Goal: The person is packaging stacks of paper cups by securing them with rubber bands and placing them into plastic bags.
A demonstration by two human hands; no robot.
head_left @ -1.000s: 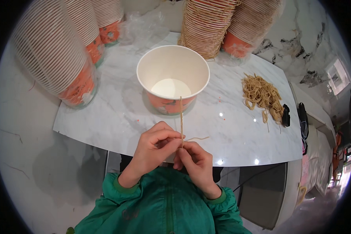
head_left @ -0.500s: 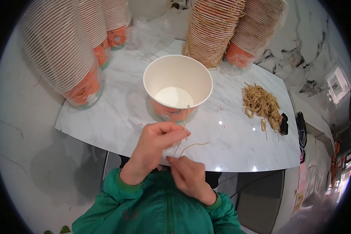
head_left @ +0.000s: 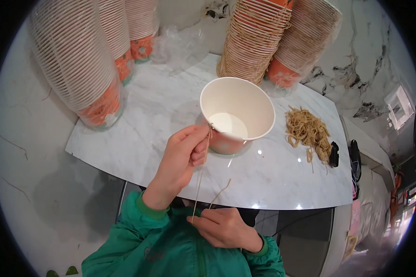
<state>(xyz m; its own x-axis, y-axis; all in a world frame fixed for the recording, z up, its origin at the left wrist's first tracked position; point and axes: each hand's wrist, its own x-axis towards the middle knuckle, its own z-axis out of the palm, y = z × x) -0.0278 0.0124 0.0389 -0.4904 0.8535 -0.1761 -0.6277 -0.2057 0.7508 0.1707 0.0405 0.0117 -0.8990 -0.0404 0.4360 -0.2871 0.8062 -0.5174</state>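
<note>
Tan twine [head_left: 199, 182], frame centre | I see left hand [head_left: 182, 154] pinching it by tub [head_left: 238, 98] | right hand [head_left: 224, 226], lower centre, pinching too

Two bare hands [head_left: 176, 159], seemingly one strand of twine [head_left: 199, 182], one heap of twine [head_left: 307, 129], one lone paper tub [head_left: 234, 111], five stacks of nested tubs [head_left: 76, 64], three at left, two at right, one table [head_left: 164, 108]

I worked in a handwork corner, home or shop I couldn't tell: I held a strand of twine [head_left: 199, 184], with wrapped stacks of paper tubs [head_left: 74, 60] and a tangled heap [head_left: 308, 130] on my marble-patterned table [head_left: 157, 115].
</note>
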